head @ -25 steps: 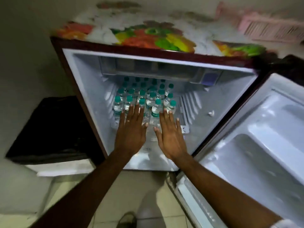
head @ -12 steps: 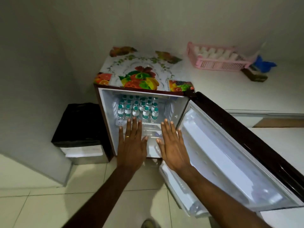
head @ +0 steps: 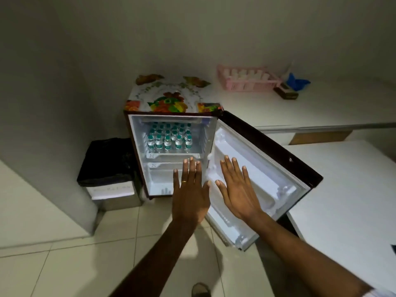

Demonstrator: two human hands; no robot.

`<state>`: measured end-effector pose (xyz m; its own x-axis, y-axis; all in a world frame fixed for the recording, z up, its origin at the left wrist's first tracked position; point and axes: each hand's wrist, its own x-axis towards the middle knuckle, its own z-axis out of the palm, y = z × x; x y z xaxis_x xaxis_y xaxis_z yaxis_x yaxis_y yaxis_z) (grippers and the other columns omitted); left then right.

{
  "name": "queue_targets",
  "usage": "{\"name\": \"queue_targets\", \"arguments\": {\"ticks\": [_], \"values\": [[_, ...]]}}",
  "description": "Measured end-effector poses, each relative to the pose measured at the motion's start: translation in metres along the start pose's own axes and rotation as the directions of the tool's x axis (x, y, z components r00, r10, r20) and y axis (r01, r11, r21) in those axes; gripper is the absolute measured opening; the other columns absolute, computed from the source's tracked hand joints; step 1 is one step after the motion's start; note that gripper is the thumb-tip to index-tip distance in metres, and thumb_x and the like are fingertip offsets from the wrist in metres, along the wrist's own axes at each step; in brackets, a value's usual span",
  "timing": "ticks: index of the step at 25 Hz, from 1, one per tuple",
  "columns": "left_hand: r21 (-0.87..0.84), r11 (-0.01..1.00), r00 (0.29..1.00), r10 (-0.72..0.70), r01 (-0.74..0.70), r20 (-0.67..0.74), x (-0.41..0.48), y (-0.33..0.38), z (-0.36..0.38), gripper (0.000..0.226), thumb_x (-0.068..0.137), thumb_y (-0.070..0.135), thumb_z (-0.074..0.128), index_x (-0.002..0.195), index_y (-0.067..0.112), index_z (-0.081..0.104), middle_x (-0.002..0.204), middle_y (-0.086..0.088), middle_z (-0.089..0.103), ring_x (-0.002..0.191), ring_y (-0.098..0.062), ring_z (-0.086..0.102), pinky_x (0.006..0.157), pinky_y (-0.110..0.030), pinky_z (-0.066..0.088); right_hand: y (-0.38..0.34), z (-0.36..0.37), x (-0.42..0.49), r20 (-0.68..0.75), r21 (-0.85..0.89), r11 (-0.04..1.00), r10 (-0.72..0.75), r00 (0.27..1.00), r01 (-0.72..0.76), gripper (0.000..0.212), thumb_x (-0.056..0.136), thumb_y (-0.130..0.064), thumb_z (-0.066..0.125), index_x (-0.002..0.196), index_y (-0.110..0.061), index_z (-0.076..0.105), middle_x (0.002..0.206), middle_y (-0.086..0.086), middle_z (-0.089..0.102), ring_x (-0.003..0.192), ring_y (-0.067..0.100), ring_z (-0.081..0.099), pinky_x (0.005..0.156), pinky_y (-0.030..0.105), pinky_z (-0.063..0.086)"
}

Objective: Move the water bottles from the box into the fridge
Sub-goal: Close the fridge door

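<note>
floor: pale glossy square tiles [head: 64, 264], taking up most of the bottom of the shot
counter: long white countertop [head: 321, 108] running along the back wall on the right, with a second white surface [head: 353, 189] nearer the camera
fridge: small dark maroon mini fridge [head: 139, 155] with a white inside, tucked in the corner next to the counter and standing wide open
fridge door: maroon door with white inner liner [head: 278, 174], swung out to the right. Its shelves look bare as far as I can see
bin: boxy grey bin lined with a black plastic bag [head: 107, 161], sat on the floor just beside the fridge's left side
left hand: left hand [head: 189, 198] is held out flat with its back to the camera, in front of the fridge's lower half. Fingers are straight and close together, thumb stuck out, holding nothing
right hand: right hand [head: 237, 189] is flat too, in front of the door's inner edge. Fingers are straight and fanned a bit, gripping nothing. Can't tell if it actually touches the door
cover: fruit-print plastic cover [head: 171, 99] lying over the fridge top
basket: pink slatted plastic basket [head: 246, 82] on the counter by the wall, with pale stuff inside that's too blurry to call
water bottles: small clear plastic water bottles with green caps [head: 169, 140], all upright and packed in tidy rows on the fridge's upper shelf. The shelf below them looks bare
ring: thin gold ring [head: 183, 181] on a left-hand finger
</note>
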<state>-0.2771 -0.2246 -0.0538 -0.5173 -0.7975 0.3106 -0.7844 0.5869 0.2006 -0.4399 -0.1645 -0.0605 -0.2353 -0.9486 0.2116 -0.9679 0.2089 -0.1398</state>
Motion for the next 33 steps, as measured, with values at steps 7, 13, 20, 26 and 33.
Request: {"name": "queue_targets", "arguments": {"ticks": [7, 13, 20, 26, 33], "values": [[-0.163, 0.985, 0.998, 0.050, -0.053, -0.024, -0.017, 0.127, 0.000, 0.070, 0.100, 0.055, 0.024, 0.155, 0.012, 0.026, 0.163, -0.009, 0.017, 0.152, -0.024, 0.012, 0.121, -0.049, 0.020, 0.117, -0.053, -0.062, -0.034, -0.066, 0.992, 0.109, 0.993, -0.111, 0.063, 0.108, -0.050, 0.020, 0.161, -0.022, -0.001, 0.168, -0.003, -0.009, 0.155, 0.016, -0.013, 0.127, 0.044, 0.000], [-0.212, 0.974, 0.996, 0.087, -0.078, 0.031, 0.020, 0.251, 0.045, 0.071, 0.100, 0.056, 0.015, 0.156, 0.013, 0.024, 0.163, -0.008, 0.018, 0.152, -0.023, 0.014, 0.122, -0.047, 0.018, 0.251, -0.081, -0.070, -0.026, -0.053, 0.989, 0.139, 0.990, -0.140, 0.066, 0.103, -0.054, 0.004, 0.161, -0.023, -0.004, 0.168, -0.004, -0.012, 0.155, 0.015, -0.015, 0.127, 0.038, -0.001], [-0.154, 0.988, 0.972, 0.034, 0.002, 0.232, 0.036, 0.341, 0.104, 0.072, 0.102, 0.045, 0.000, 0.150, 0.006, 0.036, 0.159, -0.015, 0.029, 0.148, -0.030, 0.026, 0.116, -0.052, 0.030, 0.353, -0.052, -0.053, 0.149, 0.142, 0.990, -0.014, 0.989, -0.008, 0.063, 0.108, -0.043, 0.019, 0.161, -0.013, 0.004, 0.168, 0.006, -0.003, 0.156, 0.024, 0.001, 0.126, 0.047, 0.020], [-0.123, 0.992, 0.973, 0.036, -0.008, 0.230, 0.036, 0.347, 0.138, 0.072, 0.102, 0.042, -0.007, 0.152, 0.005, 0.029, 0.162, -0.014, 0.020, 0.152, -0.028, 0.012, 0.122, -0.049, 0.017, 0.356, -0.030, -0.062, 0.175, 0.274, 0.961, -0.094, 0.980, 0.043, 0.062, 0.107, -0.025, 0.027, 0.156, -0.012, -0.008, 0.166, 0.007, -0.005, 0.155, 0.022, 0.009, 0.120, 0.035, 0.035], [-0.149, 0.988, 0.986, -0.014, 0.039, 0.168, 0.012, 0.325, 0.132, 0.062, 0.103, 0.039, 0.008, 0.157, 0.010, 0.017, 0.165, -0.008, 0.007, 0.153, -0.021, -0.002, 0.123, -0.036, -0.005, 0.320, -0.026, -0.084, 0.129, 0.511, 0.840, -0.282, 0.951, 0.180, 0.056, 0.107, -0.019, 0.036, 0.159, -0.009, 0.017, 0.168, 0.000, 0.012, 0.154, 0.011, 0.016, 0.126, 0.033, 0.020]]}}
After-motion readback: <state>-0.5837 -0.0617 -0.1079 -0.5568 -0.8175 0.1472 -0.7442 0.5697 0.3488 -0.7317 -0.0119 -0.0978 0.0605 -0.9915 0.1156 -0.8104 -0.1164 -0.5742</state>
